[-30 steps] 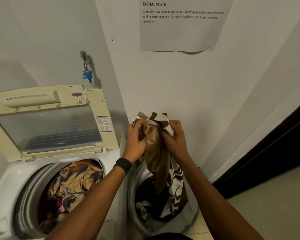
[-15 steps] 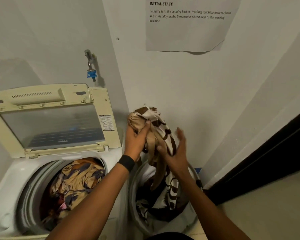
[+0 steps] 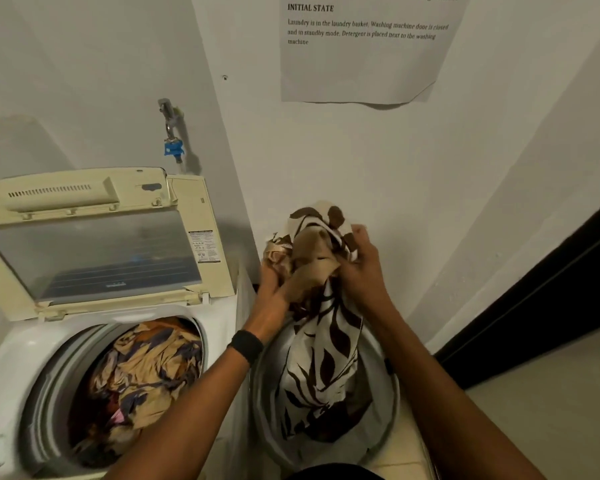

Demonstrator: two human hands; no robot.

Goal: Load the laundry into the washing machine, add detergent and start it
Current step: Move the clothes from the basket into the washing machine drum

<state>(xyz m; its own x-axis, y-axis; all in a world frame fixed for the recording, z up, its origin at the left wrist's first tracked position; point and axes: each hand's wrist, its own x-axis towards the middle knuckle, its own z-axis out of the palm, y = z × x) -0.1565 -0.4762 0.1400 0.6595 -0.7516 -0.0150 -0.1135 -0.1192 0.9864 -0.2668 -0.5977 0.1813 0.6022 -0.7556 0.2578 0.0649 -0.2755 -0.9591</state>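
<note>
Only one view here, the head cam looking down, so here's what we've got.

Two hands, both on the same one cloth point(image 3: 321, 358), a white piece with brown leaf shapes and a tan side. Our left hand point(image 3: 274, 289) has its fingers curled into the tan folds at the lower left of the bunch. Our right hand point(image 3: 364, 268) is wrapped round the top right of it, fingers bent in tight. The bunched part sits up between the hands, and the rest hangs straight down into the one basket point(image 3: 269, 386), a grey round one on the floor just right of the washer point(image 3: 11, 362). There's darker stuff in the bottom of the basket, but we can't tell how many pieces.

One washer, top loader, its lid point(image 3: 94, 258) tilted up against the wall. The drum has a heap of clothes point(image 3: 142, 375) in it, tan, blue and a bit of pink, too tangled to count.

One black wristband point(image 3: 246, 346) on the left wrist. One tap point(image 3: 172, 133) with a blue fitting on the wall above the washer, and one printed sheet point(image 3: 361, 71) stuck up higher.
</note>
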